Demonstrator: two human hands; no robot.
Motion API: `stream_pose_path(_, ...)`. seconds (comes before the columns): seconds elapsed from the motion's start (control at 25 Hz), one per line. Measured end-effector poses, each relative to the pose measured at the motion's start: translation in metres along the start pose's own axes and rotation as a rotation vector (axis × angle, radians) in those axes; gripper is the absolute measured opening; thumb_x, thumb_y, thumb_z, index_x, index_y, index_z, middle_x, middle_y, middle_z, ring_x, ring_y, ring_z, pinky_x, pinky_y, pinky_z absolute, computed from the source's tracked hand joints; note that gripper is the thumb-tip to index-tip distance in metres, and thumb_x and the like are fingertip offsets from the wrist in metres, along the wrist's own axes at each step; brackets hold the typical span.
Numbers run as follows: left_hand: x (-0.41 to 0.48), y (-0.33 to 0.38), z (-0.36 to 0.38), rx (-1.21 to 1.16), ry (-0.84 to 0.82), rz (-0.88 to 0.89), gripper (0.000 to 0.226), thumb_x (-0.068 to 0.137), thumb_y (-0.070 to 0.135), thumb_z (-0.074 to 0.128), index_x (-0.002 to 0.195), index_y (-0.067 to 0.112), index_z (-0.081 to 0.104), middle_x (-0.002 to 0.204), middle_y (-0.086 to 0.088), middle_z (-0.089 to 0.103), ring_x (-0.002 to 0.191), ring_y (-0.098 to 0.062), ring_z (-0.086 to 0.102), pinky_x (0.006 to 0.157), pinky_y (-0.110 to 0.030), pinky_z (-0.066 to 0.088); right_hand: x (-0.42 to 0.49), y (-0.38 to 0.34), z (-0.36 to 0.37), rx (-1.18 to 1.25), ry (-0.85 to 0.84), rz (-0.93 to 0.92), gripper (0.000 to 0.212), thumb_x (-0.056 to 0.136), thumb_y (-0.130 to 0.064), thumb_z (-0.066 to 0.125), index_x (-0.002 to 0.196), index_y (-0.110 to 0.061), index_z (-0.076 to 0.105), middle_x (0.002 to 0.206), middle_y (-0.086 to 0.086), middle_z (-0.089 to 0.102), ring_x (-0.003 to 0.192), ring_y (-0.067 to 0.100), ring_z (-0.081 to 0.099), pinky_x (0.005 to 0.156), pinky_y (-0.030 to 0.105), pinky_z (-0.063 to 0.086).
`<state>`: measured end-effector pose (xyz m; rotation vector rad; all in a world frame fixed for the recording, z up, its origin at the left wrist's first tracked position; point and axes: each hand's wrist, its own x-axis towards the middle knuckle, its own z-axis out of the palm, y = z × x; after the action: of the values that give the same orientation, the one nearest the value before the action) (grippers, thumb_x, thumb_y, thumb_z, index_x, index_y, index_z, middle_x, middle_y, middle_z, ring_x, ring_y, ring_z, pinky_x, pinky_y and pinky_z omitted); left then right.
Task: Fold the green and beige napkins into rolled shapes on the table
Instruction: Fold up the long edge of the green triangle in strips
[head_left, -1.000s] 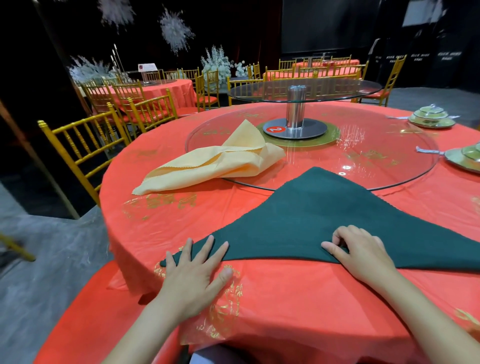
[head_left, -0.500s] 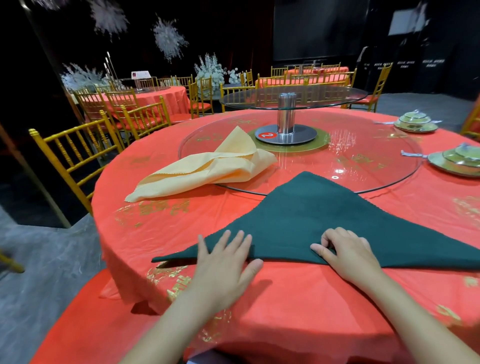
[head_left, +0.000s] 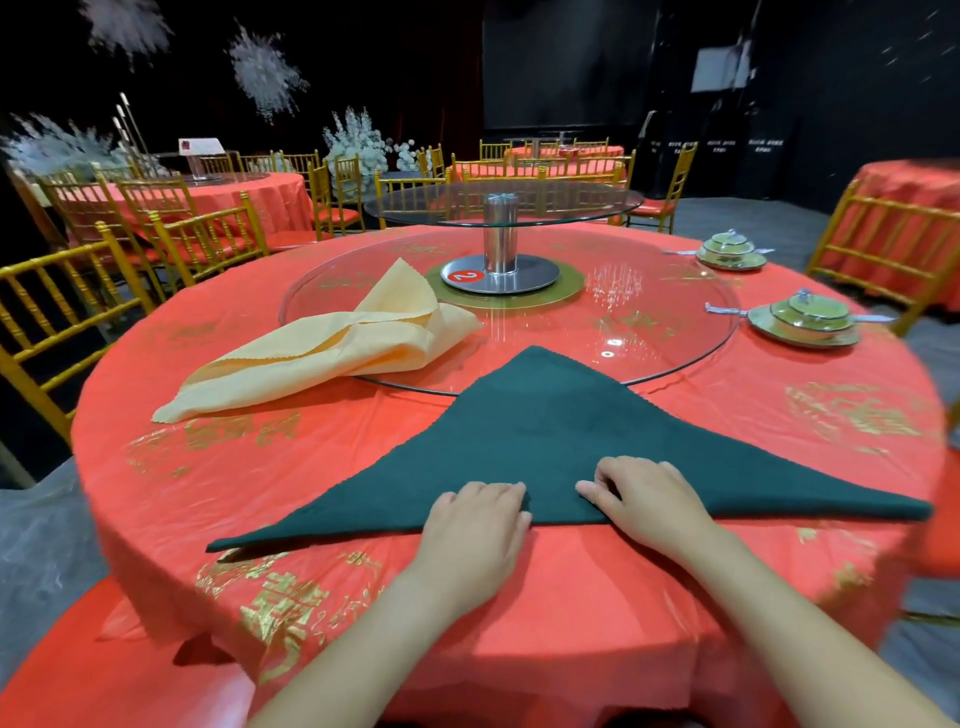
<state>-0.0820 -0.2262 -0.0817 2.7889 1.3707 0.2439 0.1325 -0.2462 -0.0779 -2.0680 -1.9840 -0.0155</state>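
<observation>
The green napkin (head_left: 540, 441) lies flat as a wide triangle on the red tablecloth (head_left: 208, 467), its long folded edge toward me and its tip on the glass turntable. My left hand (head_left: 475, 525) and my right hand (head_left: 647, 499) sit side by side at the middle of that near edge. Both have their fingers curled over the edge and grip the cloth. The beige napkin (head_left: 332, 348) lies loosely crumpled at the left, half on the turntable, untouched.
A glass turntable (head_left: 649, 322) with a metal post (head_left: 500, 234) and an upper glass tier fills the table's centre. Two green lidded bowl settings (head_left: 805, 322) (head_left: 730, 252) stand at the right. Gold chairs (head_left: 62, 306) ring the table.
My left hand slid right along the napkin's near edge from the left corner to the middle, and its flat fingers curled onto the cloth beside my right hand. The camera view shifted left.
</observation>
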Motion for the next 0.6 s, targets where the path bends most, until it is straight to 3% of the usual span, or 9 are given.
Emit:
stream_pose_path(0.12,0.01,-0.01,-0.001,-0.054,0.072,-0.103,0.033,0.099,0.037,0.03,0.114,0.023,0.056,0.115,0.004,0.056,0.11,-0.021,0.048,0.088,-0.036,0.04,-0.003,-0.001,0.001,-0.085,-0.001,0.007,0.036,0.093,-0.055,0.036,0.074,-0.025,0.042,0.078,-0.01,0.049,0.089,0.018,0.056,0.076,0.033,0.035)
stream_pose_path(0.36,0.008,-0.019,0.008,-0.198,0.151,-0.164,0.018,0.096,0.034,0.044,0.098,0.021,0.056,0.099,0.005,0.058,0.099,-0.021,0.052,0.083,-0.036,0.042,-0.006,-0.002,0.0,-0.04,0.015,0.02,0.037,0.092,-0.056,0.039,0.077,-0.023,0.04,0.08,-0.008,0.049,0.087,0.019,0.056,0.066,0.033,0.032)
stream_pose_path(0.48,0.008,-0.018,0.005,-0.107,0.286,-0.053,0.008,0.086,0.031,0.058,0.084,0.024,0.06,0.086,0.007,0.059,0.083,-0.021,0.056,0.068,-0.036,0.045,-0.007,-0.004,0.0,-0.011,0.016,0.039,0.036,0.091,-0.057,0.042,0.077,-0.023,0.04,0.082,-0.008,0.052,0.086,0.018,0.055,0.063,0.031,0.032)
stream_pose_path(0.6,0.002,-0.018,0.007,-0.023,0.286,0.115,0.026,0.081,0.045,0.045,0.076,0.029,0.065,0.074,0.013,0.059,0.067,-0.013,0.058,0.053,-0.028,0.046,-0.006,-0.004,0.0,-0.052,0.004,0.049,0.037,0.091,-0.057,0.041,0.077,-0.023,0.041,0.082,-0.009,0.051,0.087,0.017,0.055,0.063,0.031,0.033)
